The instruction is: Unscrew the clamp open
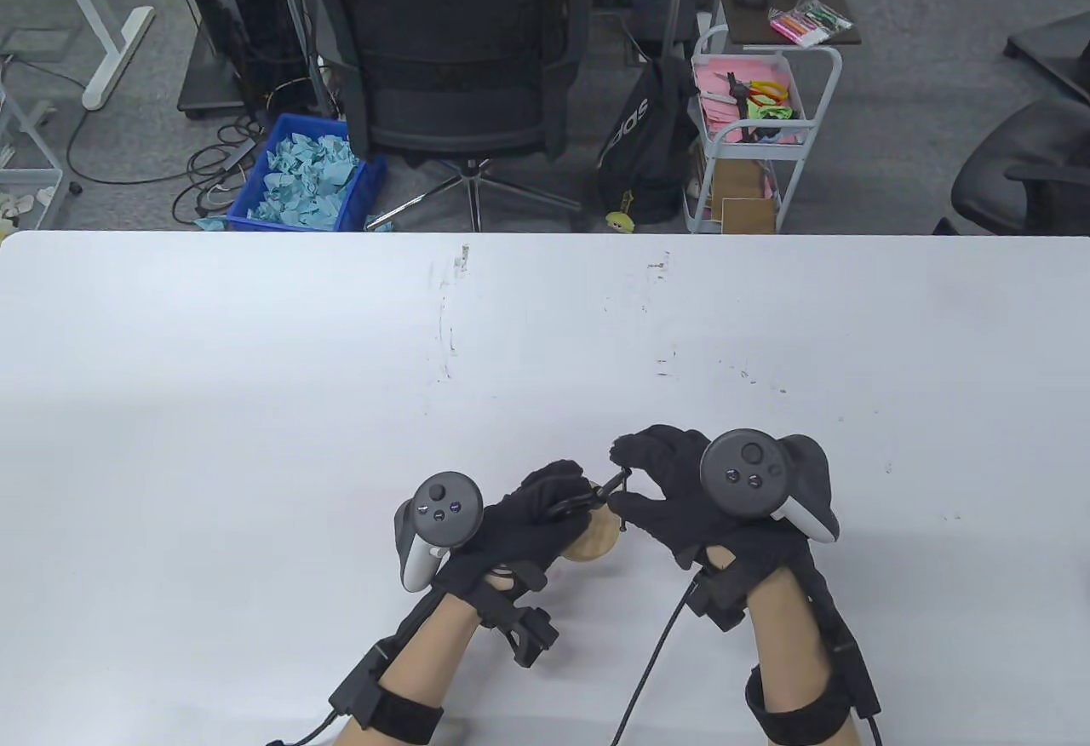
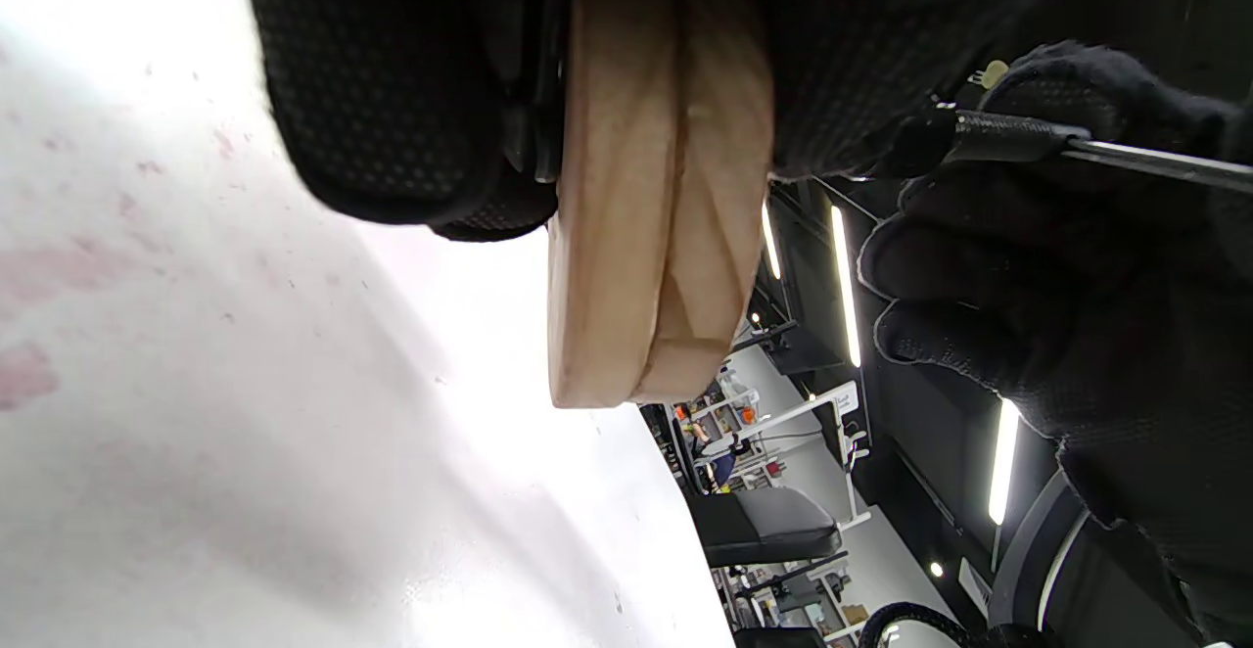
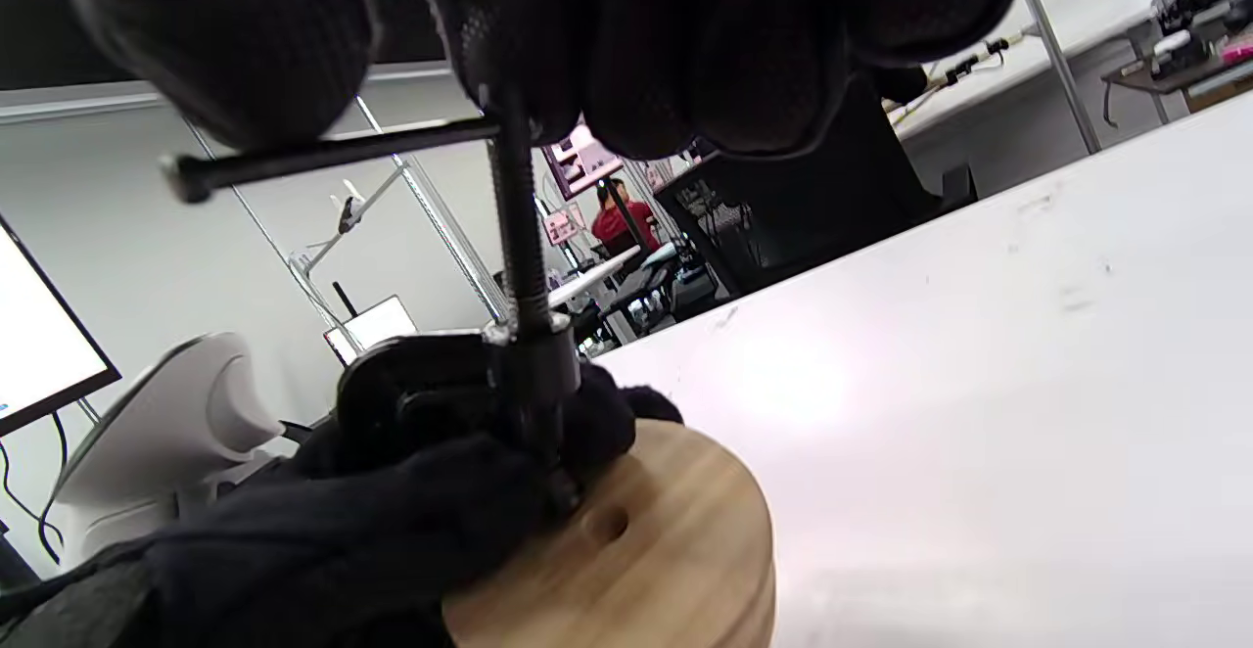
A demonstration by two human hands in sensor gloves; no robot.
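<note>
A black metal clamp [image 1: 582, 501] is fastened on two stacked round wooden discs [image 1: 596, 537] near the table's front edge. My left hand [image 1: 528, 525] grips the clamp frame [image 3: 421, 398] and the wooden discs [image 2: 646, 198], holding them just above the table. My right hand [image 1: 673, 482] pinches the crossbar handle [image 3: 323, 154] at the top of the threaded screw [image 3: 519, 256]. The screw's foot presses on the top disc [image 3: 646, 540]. In the left wrist view the handle bar [image 2: 1077, 147] lies between my right fingers.
The white table [image 1: 255, 405] stretches wide to the left, right and back of my hands. Beyond its far edge stand a black office chair [image 1: 460, 56], a blue bin [image 1: 298, 175] and a white cart [image 1: 749, 124].
</note>
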